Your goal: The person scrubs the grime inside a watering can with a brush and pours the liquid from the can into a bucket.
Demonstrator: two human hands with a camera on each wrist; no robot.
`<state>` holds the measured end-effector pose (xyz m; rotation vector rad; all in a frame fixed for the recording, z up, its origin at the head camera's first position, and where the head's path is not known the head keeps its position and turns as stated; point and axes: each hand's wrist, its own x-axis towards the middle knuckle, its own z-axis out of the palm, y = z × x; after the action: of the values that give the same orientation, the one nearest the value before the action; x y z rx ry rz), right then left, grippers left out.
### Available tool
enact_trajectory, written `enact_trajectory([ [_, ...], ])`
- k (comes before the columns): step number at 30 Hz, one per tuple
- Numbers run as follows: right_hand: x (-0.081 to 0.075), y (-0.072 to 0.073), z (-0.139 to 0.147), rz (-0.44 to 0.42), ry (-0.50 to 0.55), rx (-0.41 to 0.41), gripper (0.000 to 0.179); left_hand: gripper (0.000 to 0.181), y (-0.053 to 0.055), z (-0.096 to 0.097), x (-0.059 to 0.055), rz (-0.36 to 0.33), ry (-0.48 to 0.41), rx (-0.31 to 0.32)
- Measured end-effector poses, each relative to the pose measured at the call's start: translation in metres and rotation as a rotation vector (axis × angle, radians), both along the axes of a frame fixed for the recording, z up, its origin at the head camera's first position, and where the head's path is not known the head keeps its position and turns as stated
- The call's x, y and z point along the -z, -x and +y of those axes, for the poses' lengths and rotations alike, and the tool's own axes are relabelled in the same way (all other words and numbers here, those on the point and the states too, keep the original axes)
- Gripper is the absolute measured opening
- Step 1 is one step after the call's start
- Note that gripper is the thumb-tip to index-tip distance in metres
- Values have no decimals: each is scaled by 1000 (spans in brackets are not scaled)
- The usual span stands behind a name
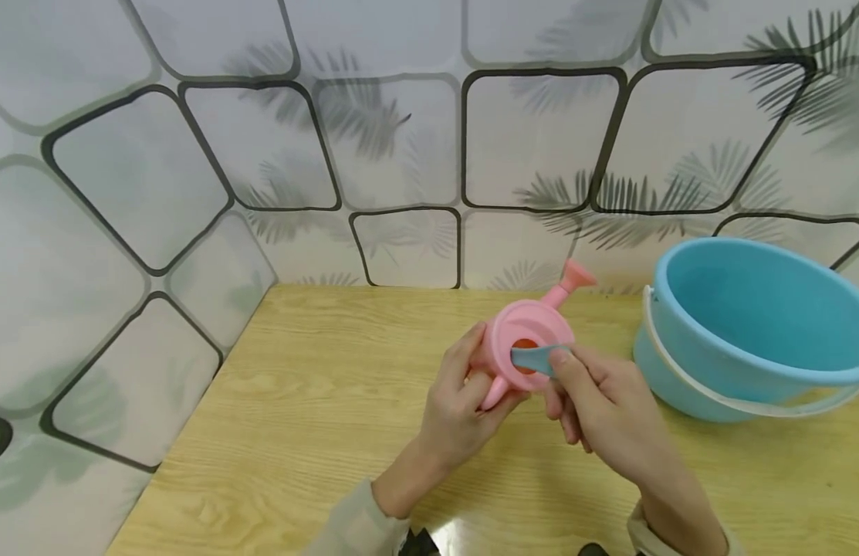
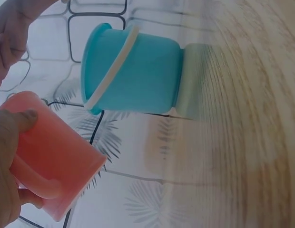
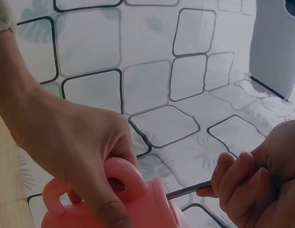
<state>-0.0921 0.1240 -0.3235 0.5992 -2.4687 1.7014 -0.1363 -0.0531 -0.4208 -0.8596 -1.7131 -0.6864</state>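
Observation:
In the head view my left hand point(image 1: 457, 409) grips a pink toy watering can point(image 1: 529, 315) by its side, above the table. Its round opening faces up toward me and its spout points to the upper right. Orange-red shows inside the opening. Between thumb and fingers my right hand point(image 1: 613, 413) pinches a flat blue-grey tool point(image 1: 533, 359), whose far end reaches into the opening and is hidden there. The right wrist view shows the thin tool point(image 3: 188, 190) crossing the can's rim, and the left thumb lying on the can point(image 3: 147, 209) beside its looped handle.
A light-blue bucket point(image 1: 707, 386) with a white carrying handle point(image 1: 679, 371) stands on the right, close to the right hand. The wooden table point(image 1: 318, 371) meets a wall point(image 1: 401, 139) with a stone-and-leaf pattern at the back and left.

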Motion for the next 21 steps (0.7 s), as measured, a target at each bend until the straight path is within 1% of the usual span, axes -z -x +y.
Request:
enact_trajectory([
  [3,0,-2,-4,37,-33,56,38,38,0,0,0,-6,2,11],
  [7,5,0,-13,112,-90,90,40,38,-1,1,0,-12,-11,32],
  [11,5,1,-12,163,-63,104,39,39,0,1,0,-20,-19,40],
  [14,4,-1,-9,181,-45,108,38,40,1,1,1,-34,-17,45],
  [16,6,0,-10,184,-72,120,39,39,0,1,1,-44,-20,44],
  [18,8,3,-13,171,-94,112,40,38,0,1,1,-46,-25,38],
  [21,10,6,-12,140,-100,75,40,38,-1,2,2,-36,-23,30],
])
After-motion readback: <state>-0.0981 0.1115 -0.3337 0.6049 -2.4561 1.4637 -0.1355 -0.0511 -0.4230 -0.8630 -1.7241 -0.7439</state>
